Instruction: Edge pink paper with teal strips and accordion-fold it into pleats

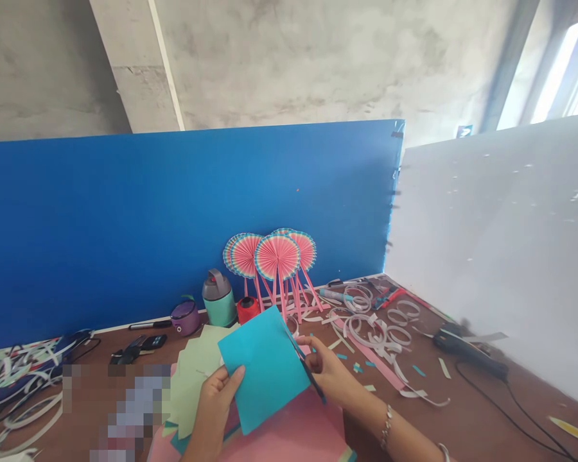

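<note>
Turquoise sheet [270, 378] held tilted above the pink paper [293, 428]. Its left edge sits between your left thumb and fingers: thumb on the upper face, fingertips hidden behind. Your left hand [215, 393] is pinching it. At the sheet's right edge, your right hand [326, 369] has its fingers curled around a dark-handled cutting tool [313, 380], lying along that edge; blade spread unclear. Pale green sheets [195, 362] fan out beside your left hand. Beyond: pleated pink fans [278, 256], against the blue panel [125, 224].
</note>
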`<state>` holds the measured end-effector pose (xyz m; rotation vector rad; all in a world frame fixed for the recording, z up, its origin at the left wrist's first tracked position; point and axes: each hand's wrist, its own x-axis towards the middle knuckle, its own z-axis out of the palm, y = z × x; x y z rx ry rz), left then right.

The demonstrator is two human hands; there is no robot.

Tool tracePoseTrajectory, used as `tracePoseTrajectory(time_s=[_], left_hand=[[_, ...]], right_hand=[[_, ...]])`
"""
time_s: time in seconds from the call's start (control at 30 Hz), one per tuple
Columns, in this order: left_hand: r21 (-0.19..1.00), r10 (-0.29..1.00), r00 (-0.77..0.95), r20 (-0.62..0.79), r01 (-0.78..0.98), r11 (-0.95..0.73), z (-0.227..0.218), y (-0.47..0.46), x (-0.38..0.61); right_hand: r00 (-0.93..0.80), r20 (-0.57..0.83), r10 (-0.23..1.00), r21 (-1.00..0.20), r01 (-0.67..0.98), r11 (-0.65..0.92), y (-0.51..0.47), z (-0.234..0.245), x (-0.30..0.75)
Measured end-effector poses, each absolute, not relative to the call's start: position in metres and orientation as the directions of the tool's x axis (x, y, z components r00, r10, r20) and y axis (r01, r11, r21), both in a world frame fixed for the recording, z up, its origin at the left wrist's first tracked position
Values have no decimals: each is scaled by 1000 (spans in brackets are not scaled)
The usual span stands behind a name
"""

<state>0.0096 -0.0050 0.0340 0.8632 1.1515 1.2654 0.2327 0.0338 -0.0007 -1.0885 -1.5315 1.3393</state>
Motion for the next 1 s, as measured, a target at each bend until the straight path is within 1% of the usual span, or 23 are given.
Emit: tracePoseTrajectory(time_s=[0.2, 0.43, 0.57, 1.0], left_hand=[[949, 985, -60, -160, -285, 137, 33, -6, 11], [950, 986, -55, -156, -284, 134, 28, -2, 11], [948, 986, -86, -142, -299, 110, 25, -2, 12], [949, 988, -47, -149, -287, 130, 34, -6, 13]], right_hand=[[-290, 19, 957, -995, 93, 48, 33, 2, 232], [-300, 18, 954, -999, 34, 29, 33, 3, 231], [-300, 3, 954, -999, 32, 13, 32, 7, 231], [-295, 21, 955, -999, 30, 31, 33, 6, 230]])
